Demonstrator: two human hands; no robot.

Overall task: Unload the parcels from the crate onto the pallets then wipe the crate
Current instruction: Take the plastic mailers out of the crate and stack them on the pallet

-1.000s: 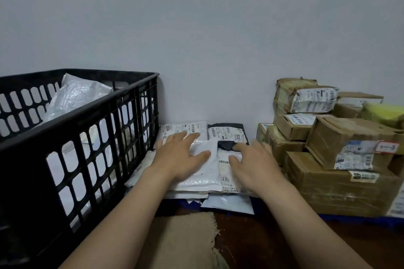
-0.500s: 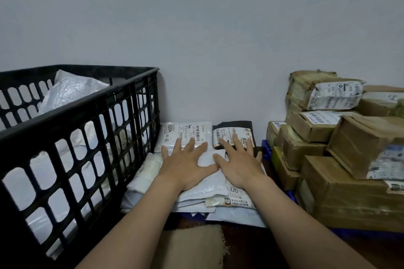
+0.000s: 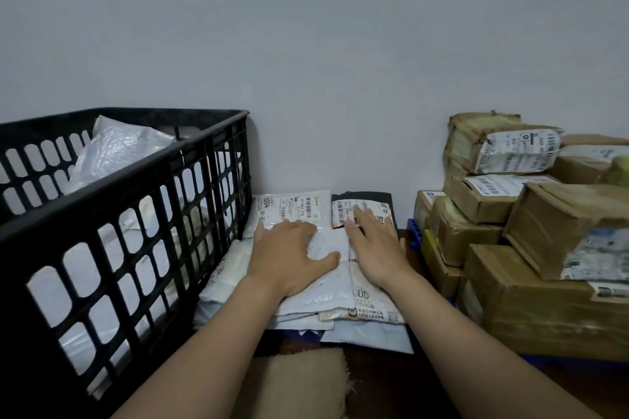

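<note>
Between the crate and the boxes, my left hand [image 3: 289,255] and right hand [image 3: 372,248] lie flat side by side on the top mailer [image 3: 323,296] of a pile [image 3: 231,282]. Both hands are released, with fingers straight and palms pressing down on the grey-white plastic, grasping nothing. My left thumb spreads toward the right hand and stops near it. My right fingertips reach past the mailer's far edge onto the label of a black mailer [image 3: 374,198] lying against the wall [image 3: 306,44]. Just left of that one lies a white mailer [image 3: 292,206] with a label marked 1004, and my left fingertips rest at its near edge.

The pile is made of several flat, pale parcels with uneven edges. One of them shows a printed label beside my right wrist. A strip of blue pallet [image 3: 413,233] shows between the pile and the boxes.

To the left stands the crate [image 3: 136,214], black and slotted, its side wall just beside the pile. White parcels show through its slots, and a crumpled bag [image 3: 119,150] rises above its rim.

To the right, the boxes [image 3: 531,303] are brown cardboard, taped and labelled, stacked in tiers on the blue pallet.

Under my forearms a tan cloth [image 3: 296,381] with a frayed edge lies on the dark floor.
</note>
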